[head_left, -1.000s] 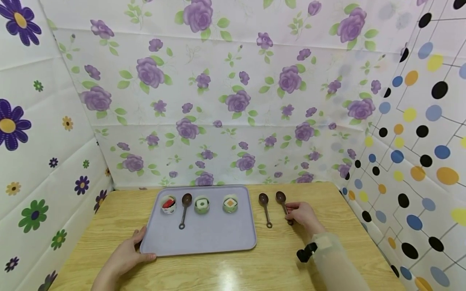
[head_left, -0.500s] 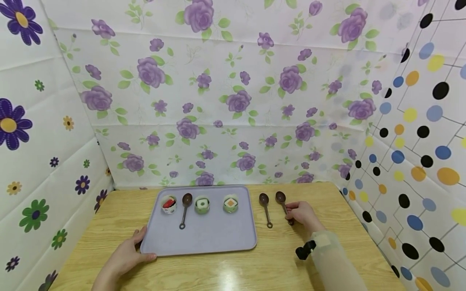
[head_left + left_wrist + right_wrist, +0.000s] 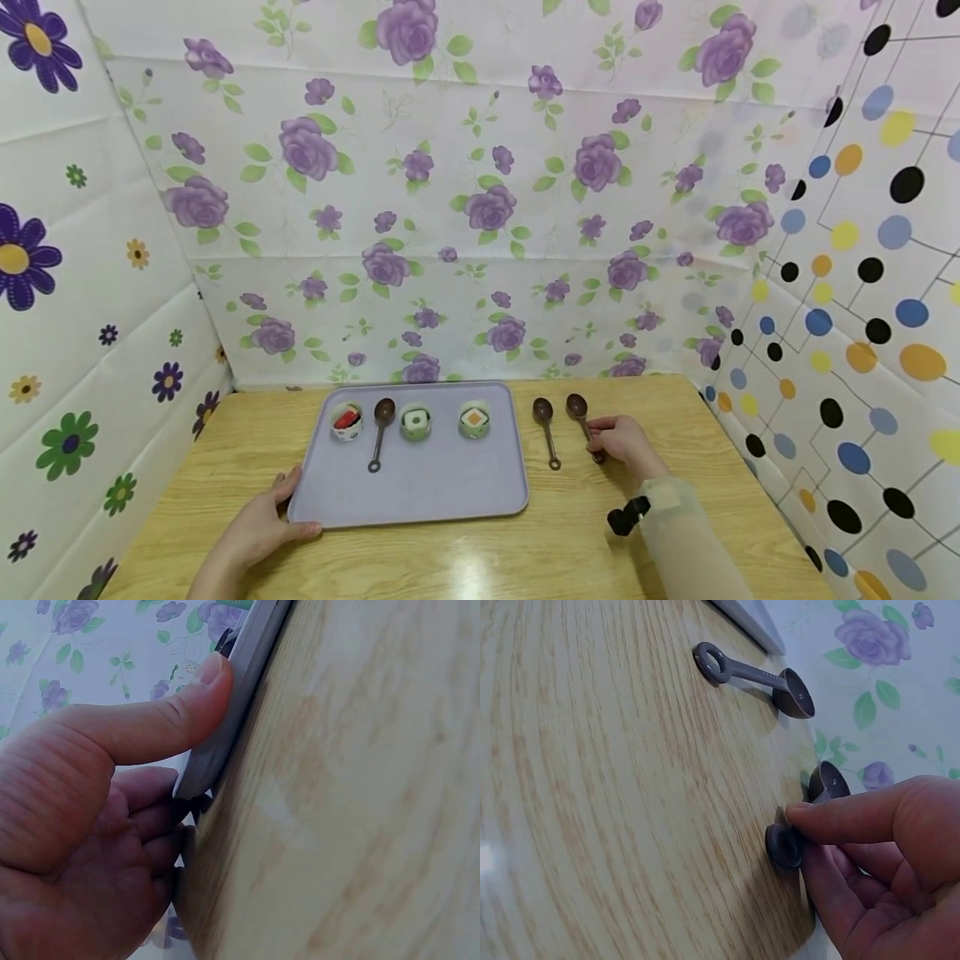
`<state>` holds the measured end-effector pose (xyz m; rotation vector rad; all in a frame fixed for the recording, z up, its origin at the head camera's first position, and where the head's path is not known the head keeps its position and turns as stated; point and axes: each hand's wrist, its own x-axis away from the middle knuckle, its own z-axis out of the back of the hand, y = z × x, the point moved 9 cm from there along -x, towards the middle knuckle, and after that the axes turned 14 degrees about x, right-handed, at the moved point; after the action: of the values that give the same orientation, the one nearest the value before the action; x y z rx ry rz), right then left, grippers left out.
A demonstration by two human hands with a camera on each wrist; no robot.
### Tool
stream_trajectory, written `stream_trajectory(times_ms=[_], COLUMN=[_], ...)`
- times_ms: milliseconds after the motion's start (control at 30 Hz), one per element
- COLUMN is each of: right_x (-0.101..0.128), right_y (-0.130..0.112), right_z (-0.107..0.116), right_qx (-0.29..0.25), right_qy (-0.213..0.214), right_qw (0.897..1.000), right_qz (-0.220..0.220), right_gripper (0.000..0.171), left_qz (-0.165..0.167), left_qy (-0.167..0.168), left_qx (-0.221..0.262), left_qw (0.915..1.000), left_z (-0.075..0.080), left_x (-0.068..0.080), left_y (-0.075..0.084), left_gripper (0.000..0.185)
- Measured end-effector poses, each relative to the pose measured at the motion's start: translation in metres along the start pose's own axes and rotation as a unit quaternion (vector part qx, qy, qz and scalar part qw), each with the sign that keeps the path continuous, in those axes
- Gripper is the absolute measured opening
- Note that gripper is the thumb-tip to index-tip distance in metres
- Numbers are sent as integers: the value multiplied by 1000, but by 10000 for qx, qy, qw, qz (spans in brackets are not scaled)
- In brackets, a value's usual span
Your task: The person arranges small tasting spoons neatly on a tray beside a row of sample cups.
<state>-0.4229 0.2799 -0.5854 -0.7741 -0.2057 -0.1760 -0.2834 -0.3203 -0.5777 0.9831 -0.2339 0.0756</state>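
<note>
My right hand (image 3: 626, 446) pinches the handle of a brown spoon (image 3: 577, 406) between thumb and fingers. This spoon has a deep round bowl and a ring at the handle's end; it lies on the table right of the tray. Just left of it lies a matching spoon (image 3: 754, 673). My left hand (image 3: 258, 525) holds the near left corner of the lilac tray (image 3: 420, 492), thumb on the front edge and fingers along the left side. In the left wrist view the thumb (image 3: 172, 720) presses the tray's edge, with the other fingers curled at its corner.
On the tray a third brown spoon (image 3: 380, 437) lies between two small patterned cups, one with a red-topped piece (image 3: 347, 421), one with a white piece (image 3: 416, 421). Another cup (image 3: 474, 429) stands to the right. Patterned cloth (image 3: 450, 208) surrounds the wooden table (image 3: 555, 542).
</note>
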Motion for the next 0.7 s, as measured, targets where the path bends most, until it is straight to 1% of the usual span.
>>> stream_trajectory(times_ms=[467,700], right_x=[0,0], right_y=[-2,0], right_z=[-1,-1], right_qx=[-28,-49], right_qy=[-17,37], right_qw=[10000,10000], right_qz=[55,-58], right_gripper=[43,42], left_qz=[43,80], left_qy=[19,4], left_qx=[85,88], left_qw=[10000,9999], left_z=[1,0], left_x=[1,1], left_y=[-1,-1], left_gripper=[137,136])
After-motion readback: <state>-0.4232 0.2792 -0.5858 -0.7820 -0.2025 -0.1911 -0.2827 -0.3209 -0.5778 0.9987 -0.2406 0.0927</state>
